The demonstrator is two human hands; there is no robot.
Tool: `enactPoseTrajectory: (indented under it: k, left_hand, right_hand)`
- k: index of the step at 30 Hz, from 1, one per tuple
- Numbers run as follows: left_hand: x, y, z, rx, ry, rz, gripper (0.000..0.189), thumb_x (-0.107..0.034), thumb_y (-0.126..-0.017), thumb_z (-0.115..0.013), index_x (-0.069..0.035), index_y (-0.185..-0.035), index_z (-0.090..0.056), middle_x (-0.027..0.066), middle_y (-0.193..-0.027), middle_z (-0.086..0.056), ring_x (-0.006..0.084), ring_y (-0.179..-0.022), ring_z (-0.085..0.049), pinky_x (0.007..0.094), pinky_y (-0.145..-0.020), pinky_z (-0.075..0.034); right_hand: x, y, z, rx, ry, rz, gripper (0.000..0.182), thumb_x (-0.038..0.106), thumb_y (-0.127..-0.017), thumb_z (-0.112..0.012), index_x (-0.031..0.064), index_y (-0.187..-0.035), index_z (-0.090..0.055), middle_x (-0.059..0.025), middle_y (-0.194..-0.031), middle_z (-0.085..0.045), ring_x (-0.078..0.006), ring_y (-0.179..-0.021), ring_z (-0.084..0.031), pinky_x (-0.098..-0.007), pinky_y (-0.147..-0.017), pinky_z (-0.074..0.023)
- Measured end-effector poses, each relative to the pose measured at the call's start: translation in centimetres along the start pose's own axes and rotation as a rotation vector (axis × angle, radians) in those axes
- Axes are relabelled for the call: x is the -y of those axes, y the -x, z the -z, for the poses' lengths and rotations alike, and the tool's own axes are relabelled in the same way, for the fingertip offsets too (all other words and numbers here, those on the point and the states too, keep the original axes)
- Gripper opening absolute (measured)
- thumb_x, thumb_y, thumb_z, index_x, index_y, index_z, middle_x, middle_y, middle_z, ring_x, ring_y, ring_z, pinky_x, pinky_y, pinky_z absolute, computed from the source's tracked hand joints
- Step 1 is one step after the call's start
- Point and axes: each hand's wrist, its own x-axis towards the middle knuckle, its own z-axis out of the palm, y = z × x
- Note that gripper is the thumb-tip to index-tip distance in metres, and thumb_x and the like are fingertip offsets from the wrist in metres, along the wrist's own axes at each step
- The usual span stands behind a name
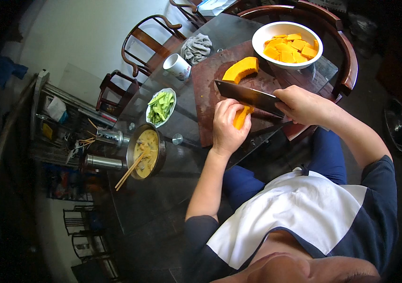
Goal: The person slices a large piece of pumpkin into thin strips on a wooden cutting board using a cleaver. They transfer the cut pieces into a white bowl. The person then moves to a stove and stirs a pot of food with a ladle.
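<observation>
My right hand [294, 104] grips the handle of a Chinese cleaver [248, 96], whose broad blade points left across the cutting board [208, 95]. Under my left hand [230, 125], a piece of orange pumpkin [243, 116] is pinned on the board, with my fingers curled over it. The blade is right at the far end of this piece; whether it has entered the flesh I cannot tell. A larger curved pumpkin wedge [241, 69] lies on the board just beyond the blade. Flat pumpkin slices [287, 47] fill part of a white bowl [257, 44] at the board's far right corner.
Left of the board stand a patterned white mug [178, 67], a grey cloth [196, 48] and a dish of sliced green vegetable [161, 106]. A pot of yellowish soup [146, 152] holds chopsticks [130, 172]. Wooden chairs [148, 42] surround the glass-topped table [229, 26].
</observation>
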Motion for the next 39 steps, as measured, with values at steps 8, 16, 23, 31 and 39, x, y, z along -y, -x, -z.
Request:
enactPoseTrajectory:
  k: [8, 16, 23, 31, 39]
  left_hand:
    - [1.0, 0.2, -0.8, -0.039, -0.043, -0.098, 0.020, -0.004, -0.071, -0.068, 0.003, -0.088, -0.061, 0.0187, -0.091, -0.059, 0.0360, -0.090, -0.058, 0.0398, -0.082, -0.051]
    - [1.0, 0.3, -0.9, -0.009, -0.004, -0.053, 0.020, -0.003, -0.070, -0.065, 0.004, -0.089, -0.060, 0.0203, -0.089, -0.057, 0.0387, -0.087, -0.056, 0.0439, -0.079, -0.049]
    - [1.1, 0.3, -0.8, 0.013, 0.000, -0.015, 0.022, -0.002, -0.068, -0.066, 0.005, -0.087, -0.059, 0.0211, -0.088, -0.057, 0.0394, -0.086, -0.055, 0.0443, -0.078, -0.049]
    - [1.2, 0.1, -1.2, -0.021, 0.024, -0.015, 0.021, -0.002, -0.067, -0.066, 0.004, -0.086, -0.060, 0.0201, -0.086, -0.057, 0.0391, -0.084, -0.056, 0.0442, -0.077, -0.050]
    - [1.2, 0.5, -1.5, -0.090, 0.045, -0.015, 0.021, -0.001, -0.067, -0.067, 0.003, -0.087, -0.061, 0.0194, -0.087, -0.058, 0.0380, -0.084, -0.057, 0.0431, -0.075, -0.050]
  right_hand:
    - [3.0, -0.2, 1.5, 0.030, 0.210, -0.066, 0.012, 0.009, -0.095, -0.051, -0.0025, -0.096, -0.057, -0.0195, -0.080, -0.063, -0.0344, -0.073, -0.064, -0.0387, -0.066, -0.0523]
    - [6.0, -0.1, 3.5, 0.211, 0.414, -0.151, 0.019, 0.011, -0.086, -0.071, 0.0001, -0.089, -0.055, -0.0160, -0.076, -0.062, -0.0294, -0.071, -0.065, -0.0339, -0.059, -0.0520]
    - [7.4, -1.3, 3.8, 0.286, 0.493, -0.180, 0.028, 0.005, -0.083, -0.069, -0.0050, -0.107, -0.060, -0.0189, -0.093, -0.069, -0.0300, -0.087, -0.070, -0.0336, -0.075, -0.0567]
    - [6.0, -3.1, 3.6, 0.304, 0.584, -0.005, 0.012, 0.007, -0.092, -0.058, -0.0027, -0.098, -0.056, -0.0185, -0.083, -0.065, -0.0294, -0.077, -0.067, -0.0341, -0.063, -0.0548]
    - [4.8, -3.9, 1.1, 0.184, 0.408, -0.041, 0.014, 0.007, -0.093, -0.054, -0.0047, -0.100, -0.055, -0.0224, -0.087, -0.064, -0.0377, -0.084, -0.065, -0.0424, -0.068, -0.0515]
